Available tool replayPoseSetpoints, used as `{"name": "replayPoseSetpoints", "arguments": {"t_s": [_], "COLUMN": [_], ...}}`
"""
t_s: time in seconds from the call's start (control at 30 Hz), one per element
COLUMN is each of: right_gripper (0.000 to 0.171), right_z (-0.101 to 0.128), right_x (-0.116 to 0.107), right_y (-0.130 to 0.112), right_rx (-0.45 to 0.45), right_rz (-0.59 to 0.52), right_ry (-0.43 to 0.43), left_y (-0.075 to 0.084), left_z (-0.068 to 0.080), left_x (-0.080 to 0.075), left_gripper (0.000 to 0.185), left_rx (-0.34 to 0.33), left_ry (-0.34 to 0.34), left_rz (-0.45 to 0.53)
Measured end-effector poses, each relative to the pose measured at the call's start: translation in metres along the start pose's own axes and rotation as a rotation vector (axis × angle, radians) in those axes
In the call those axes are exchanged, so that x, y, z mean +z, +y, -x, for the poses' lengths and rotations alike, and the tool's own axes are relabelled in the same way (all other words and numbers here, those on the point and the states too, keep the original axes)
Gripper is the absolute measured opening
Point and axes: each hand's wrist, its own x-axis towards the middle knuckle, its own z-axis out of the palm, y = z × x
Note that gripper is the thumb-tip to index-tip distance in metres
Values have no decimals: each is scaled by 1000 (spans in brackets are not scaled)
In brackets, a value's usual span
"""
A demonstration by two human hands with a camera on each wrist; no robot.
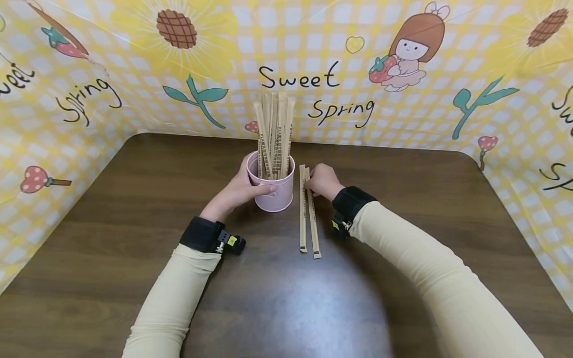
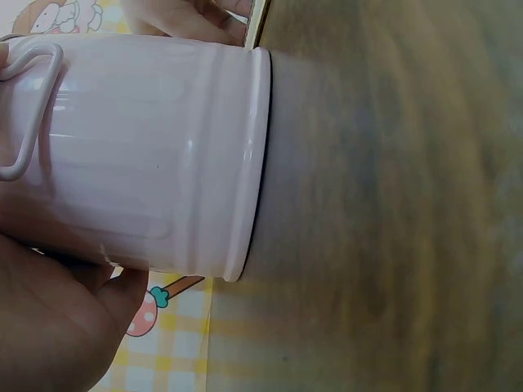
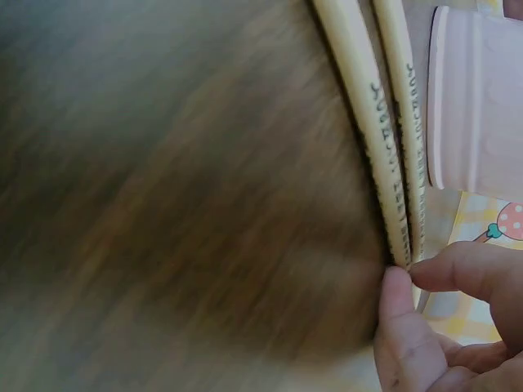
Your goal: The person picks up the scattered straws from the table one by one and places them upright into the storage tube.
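Note:
A pink bucket [image 1: 278, 198] stands on the table, holding several upright paper-wrapped straws [image 1: 274, 134] with printed sleeves. My left hand [image 1: 239, 190] grips the bucket's left side, thumb across its front and fingers behind. The left wrist view shows the bucket's smooth wall [image 2: 155, 155] and looped handle [image 2: 37, 114] up close. To the right of the bucket, two more wrapped straws lie nearly side by side on the tabletop. My right hand [image 1: 325, 181] pinches the right-hand straw [image 1: 315, 223] near its far end between thumb and index finger; the left-hand straw [image 1: 303, 214] lies beside it.
The dark wooden table [image 1: 112, 209] stretches out around both arms. Behind it and at its sides hangs a yellow checked cloth [image 1: 295, 30] printed with flowers, strawberries and lettering.

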Motion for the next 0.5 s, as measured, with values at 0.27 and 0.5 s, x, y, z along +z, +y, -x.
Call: {"name": "replayPoseSetpoints", "arguments": {"t_s": [0.27,0.5], "right_gripper": [49,19], "right_z": [2,10], "right_x": [0,-13], "right_y": [-8,0], "right_rx": [39,78], "right_rz": [-96,-365], "right_ry": [-15,-88], "left_y": [-1,-1], "left_z": [1,0], "left_x": [-4,1], "left_gripper": [101,98], "left_rx": [13,51], "left_ry": [4,3], "left_rz": [-5,16]}}
